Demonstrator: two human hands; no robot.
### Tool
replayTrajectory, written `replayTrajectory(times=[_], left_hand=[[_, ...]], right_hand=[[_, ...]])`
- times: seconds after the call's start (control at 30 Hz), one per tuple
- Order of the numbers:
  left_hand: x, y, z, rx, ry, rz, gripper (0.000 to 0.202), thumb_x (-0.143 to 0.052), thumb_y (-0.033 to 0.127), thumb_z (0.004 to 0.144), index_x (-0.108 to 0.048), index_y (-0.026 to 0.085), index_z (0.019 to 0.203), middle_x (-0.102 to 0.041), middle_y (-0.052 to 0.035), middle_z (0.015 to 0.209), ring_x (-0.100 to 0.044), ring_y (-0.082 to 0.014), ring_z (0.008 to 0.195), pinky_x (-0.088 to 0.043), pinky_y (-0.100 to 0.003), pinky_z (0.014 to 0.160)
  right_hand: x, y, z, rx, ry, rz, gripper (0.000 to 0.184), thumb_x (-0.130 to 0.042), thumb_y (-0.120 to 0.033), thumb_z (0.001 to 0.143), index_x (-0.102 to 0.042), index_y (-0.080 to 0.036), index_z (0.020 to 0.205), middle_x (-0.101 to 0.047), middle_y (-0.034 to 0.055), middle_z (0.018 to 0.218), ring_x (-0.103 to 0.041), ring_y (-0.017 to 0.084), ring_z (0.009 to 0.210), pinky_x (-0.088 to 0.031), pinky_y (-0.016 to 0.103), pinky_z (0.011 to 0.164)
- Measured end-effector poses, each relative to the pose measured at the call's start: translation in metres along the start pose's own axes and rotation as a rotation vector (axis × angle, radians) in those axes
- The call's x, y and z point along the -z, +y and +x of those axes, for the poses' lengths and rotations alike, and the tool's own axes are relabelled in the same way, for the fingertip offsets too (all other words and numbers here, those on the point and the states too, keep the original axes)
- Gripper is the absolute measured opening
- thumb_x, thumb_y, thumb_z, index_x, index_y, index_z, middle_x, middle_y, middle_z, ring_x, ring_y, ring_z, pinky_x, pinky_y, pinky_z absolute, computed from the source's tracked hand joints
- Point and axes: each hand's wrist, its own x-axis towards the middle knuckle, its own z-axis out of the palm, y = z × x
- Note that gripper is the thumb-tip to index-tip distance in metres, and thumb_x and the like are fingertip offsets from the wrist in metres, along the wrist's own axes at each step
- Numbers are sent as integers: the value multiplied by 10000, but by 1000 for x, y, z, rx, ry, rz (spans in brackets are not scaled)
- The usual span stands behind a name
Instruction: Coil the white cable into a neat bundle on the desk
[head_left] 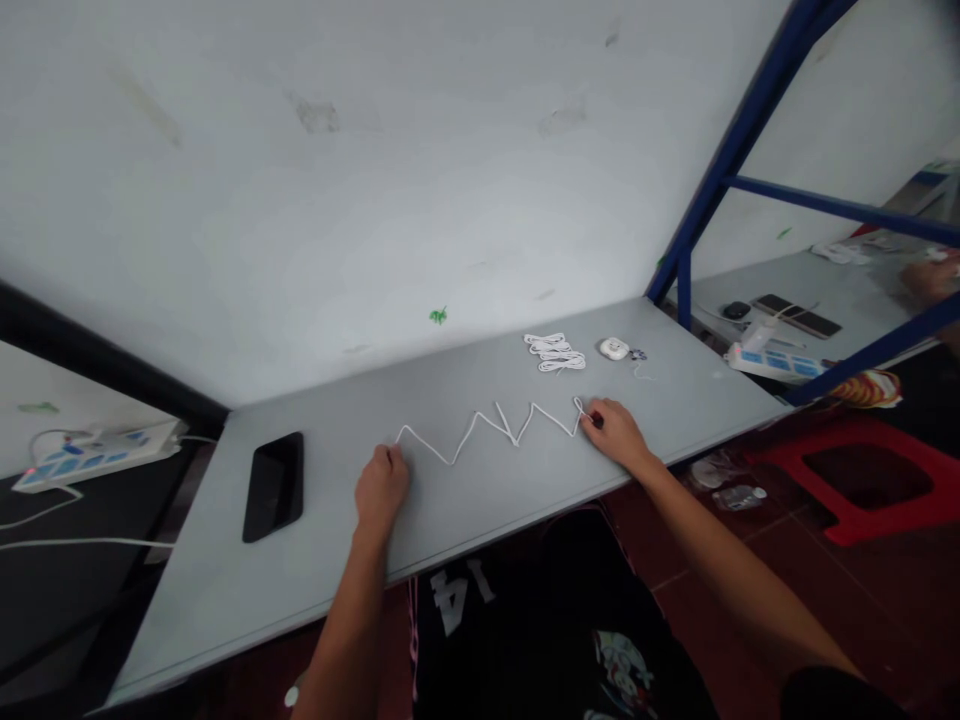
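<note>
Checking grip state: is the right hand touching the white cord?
Touching. The head view shows the right hand with its fingertips on the right end of the white cord.

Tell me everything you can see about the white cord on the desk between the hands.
The white cord is thin and looks like smooth, flexible plastic or fabric, though the material is hard to tell. It lies flat on the grey tabletop in a sharp zigzag, with close, doubled-looking lines near the middle. Its left end reaches the fingers of the left hand, and its right end reaches the fingers of the right hand. Neither tip shows clearly.
</note>
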Motion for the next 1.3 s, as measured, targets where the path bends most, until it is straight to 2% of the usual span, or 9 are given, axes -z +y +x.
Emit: replayTrajectory(times=[0.13,0.23,0.43,0.57,0.67,0.9,1.0,1.13,1.3], left_hand=[[-1,5,5,-28,76,-1,329,-329,315,969,-620,167,933,-693,-146,909,-647,-262,834,-415,-324,665],[0,-9,9,-86,164,86,320,-395,293,933,-668,135,875,-672,-171,917,-625,-279,902,-434,-346,749],[10,-53,10,95,259,83,341,-407,321,919,-688,142,993,-654,-154,914,-610,-279,848,-435,-349,690],[14,-57,6,203,285,-1,321,-442,341,901,-697,176,1006,-659,-136,985,-608,-270,859,-451,-349,691],[12,-58,6,206,323,-56,346,-472,382,889,-724,171,997,-663,-143,996,-614,-281,898,-476,-369,747],[9,-74,11,163,197,-167,358,-552,506,851,-750,245,993,-729,-63,885,-641,-278,849,-477,-354,706],[10,-71,9,141,143,-146,376,-544,503,858,-752,246,1038,-726,-58,847,-646,-263,820,-450,-323,663],[7,-48,4,87,77,-113,382,-530,457,874,-719,278,1155,-720,-52,829,-645,-250,786,-415,-304,631],[-17,16,-11,-17,38,-147,354,-520,408,900,-711,271,1164,-737,-69,875,-653,-239,790,-405,-296,633]], right_hand=[[-4,-12,-1,-3,-2,21,152,-512,-270,859,-504,-218,716,-565,25,713,-504,196,720,-348,298,694],[-7,-8,-1,-49,43,-14,160,-509,-271,847,-495,-220,696,-560,32,702,-497,200,720,-344,302,693],[13,51,-12,-142,104,-118,166,-500,-323,828,-496,-220,698,-552,44,688,-481,209,697,-343,318,687],[28,84,-20,-222,178,-153,188,-491,-358,813,-478,-225,682,-547,45,664,-478,207,662,-349,329,676],[31,87,-23,-254,168,-121,201,-493,-377,817,-488,-225,685,-569,47,672,-499,207,663,-358,327,669],[33,80,-24,-253,139,-30,255,-481,-427,854,-536,-219,717,-601,44,685,-532,205,662,-374,314,666],[35,80,-24,-258,136,-45,261,-487,-426,861,-542,-218,714,-608,44,681,-529,202,657,-362,307,660],[25,52,-21,-213,89,-99,191,-491,-356,852,-550,-213,741,-614,45,691,-524,201,664,-340,301,654],[-13,-46,-13,-99,-8,-156,97,-503,-243,818,-575,-185,790,-627,79,736,-543,224,718,-353,323,682]])
